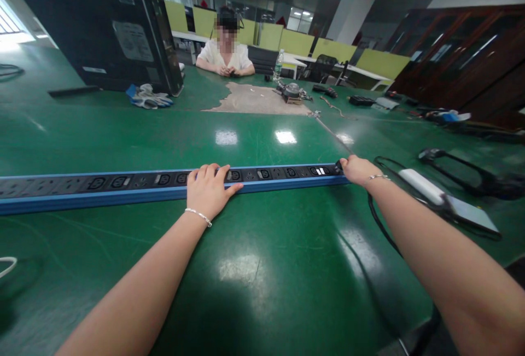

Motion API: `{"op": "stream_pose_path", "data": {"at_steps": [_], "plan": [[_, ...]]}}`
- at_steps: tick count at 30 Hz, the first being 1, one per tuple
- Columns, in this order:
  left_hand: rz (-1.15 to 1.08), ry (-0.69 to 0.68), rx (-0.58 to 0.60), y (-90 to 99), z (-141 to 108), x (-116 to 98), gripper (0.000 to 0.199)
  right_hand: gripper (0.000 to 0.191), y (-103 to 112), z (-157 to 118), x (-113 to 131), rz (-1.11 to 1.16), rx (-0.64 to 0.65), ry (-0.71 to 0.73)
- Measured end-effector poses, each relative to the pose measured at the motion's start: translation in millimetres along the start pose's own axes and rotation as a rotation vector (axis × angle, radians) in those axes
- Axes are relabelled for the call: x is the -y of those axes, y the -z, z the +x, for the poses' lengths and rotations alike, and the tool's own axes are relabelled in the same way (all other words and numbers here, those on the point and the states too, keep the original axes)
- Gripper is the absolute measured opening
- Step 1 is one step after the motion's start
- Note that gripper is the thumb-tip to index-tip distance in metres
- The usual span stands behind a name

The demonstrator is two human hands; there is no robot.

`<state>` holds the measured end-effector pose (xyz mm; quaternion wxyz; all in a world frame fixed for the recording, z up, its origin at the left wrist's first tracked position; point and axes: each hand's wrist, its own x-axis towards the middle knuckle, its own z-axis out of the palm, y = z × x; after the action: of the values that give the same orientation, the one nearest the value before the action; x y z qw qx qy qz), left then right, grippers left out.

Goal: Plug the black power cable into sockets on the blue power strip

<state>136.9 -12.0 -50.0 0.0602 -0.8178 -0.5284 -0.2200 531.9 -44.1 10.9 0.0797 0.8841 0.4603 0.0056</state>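
A long blue power strip (287,181) with black sockets lies across the green table, running out of view at the left. My left hand (210,189) rests over its middle, fingers across the socket face and thumb along the near blue side, gripping it. At the strip's right end, my right hand (356,170) is closed around a black power cable (383,228) where it meets the strip. A small black part (338,166) shows beside the fingertips; the rest of that end is hidden by my hand. The cable hangs down below my right wrist.
Across the table (254,137) sits a person (225,58). A black computer case (98,33) and gloves (150,97) stand back left. A bottle (279,64) and a metal device (292,92) are farther back. A white box-like device (471,215) and a black frame (471,173) lie right.
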Motion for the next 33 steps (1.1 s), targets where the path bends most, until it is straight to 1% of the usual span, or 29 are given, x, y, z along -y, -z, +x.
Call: {"op": "stream_pose_path", "data": {"at_steps": [9, 16, 24, 27, 33], "plan": [[-0.010, 0.000, -0.010, -0.6, -0.4, 0.5, 0.056, 0.046, -5.4, -4.8, -0.5, -0.021, -0.008, 0.023], [0.017, 0.005, 0.004, 0.0, -0.4, 0.0, 0.056, 0.049, -10.0, -11.0, 12.2, -0.048, -0.004, -0.025], [0.015, 0.013, 0.006, -0.7, 0.1, -0.6, 0.055, 0.049, -12.9, -21.3, 12.6, -0.030, -0.025, -0.039], [0.006, 0.011, 0.008, -1.0, 0.1, -0.1, 0.056, 0.049, -13.1, -19.2, 12.0, -0.040, -0.020, -0.038], [0.009, 0.004, -0.001, -0.2, -0.1, 0.4, 0.057, 0.048, -7.1, -9.9, 13.0, -0.068, 0.046, -0.013]]}}
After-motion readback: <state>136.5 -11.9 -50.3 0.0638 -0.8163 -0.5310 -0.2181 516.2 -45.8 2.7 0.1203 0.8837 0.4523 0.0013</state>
